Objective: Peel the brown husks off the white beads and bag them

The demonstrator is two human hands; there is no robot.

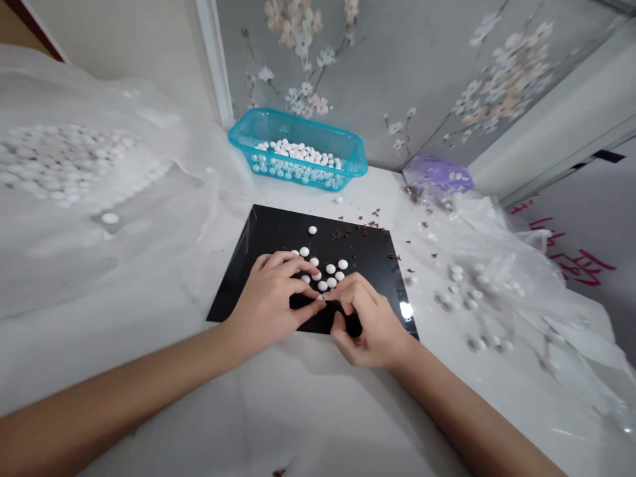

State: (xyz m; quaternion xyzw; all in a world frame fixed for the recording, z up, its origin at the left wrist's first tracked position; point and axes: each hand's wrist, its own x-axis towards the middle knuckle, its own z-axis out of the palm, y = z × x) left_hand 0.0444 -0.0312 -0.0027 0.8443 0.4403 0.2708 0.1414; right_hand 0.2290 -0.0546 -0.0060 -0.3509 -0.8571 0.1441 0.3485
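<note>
My left hand [271,291] is closed, pinching a small white ball [320,298] between thumb and index finger above the black board [233,278]. Its other fingers spread over more white balls. My right hand [368,324] has its fingers curled, and the tip of its index finger touches the pinched ball. The right thumb stands apart from that fingertip, with no object visible between them. Several loose white balls [331,269] lie just beyond the fingertips. At the board's far right edge small dark-brown star-shaped pieces [342,234] are scattered.
A turquoise plastic basket [298,119] of white balls stands behind the board. To the left, a translucent bag [163,126] holds many more. Clear plastic bags [521,245] with white balls lie at the right, near a purple packet [442,175]. A patterned wall [397,59] closes the back.
</note>
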